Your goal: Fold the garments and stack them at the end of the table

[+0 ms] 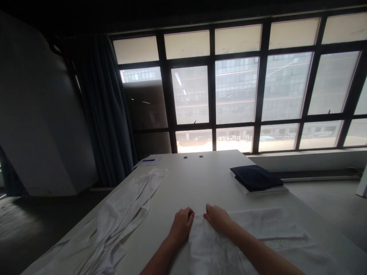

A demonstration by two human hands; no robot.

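A white cloth garment lies spread on the white table in front of me; its exact kind is unclear. My left hand is closed at its far left corner, fingers curled over the edge. A short way to the right, my right hand pinches the same far edge. Between the two hands a short stretch of that edge shows. The right forearm crosses over the garment and hides part of it. Creases run through the cloth below the hands and to the right.
Crumpled white garments lie along the table's left side. At the right edge sits a folded dark navy garment on top of folded white cloth. A paper with a blue pen lies at the far left corner. Windows stand beyond the table.
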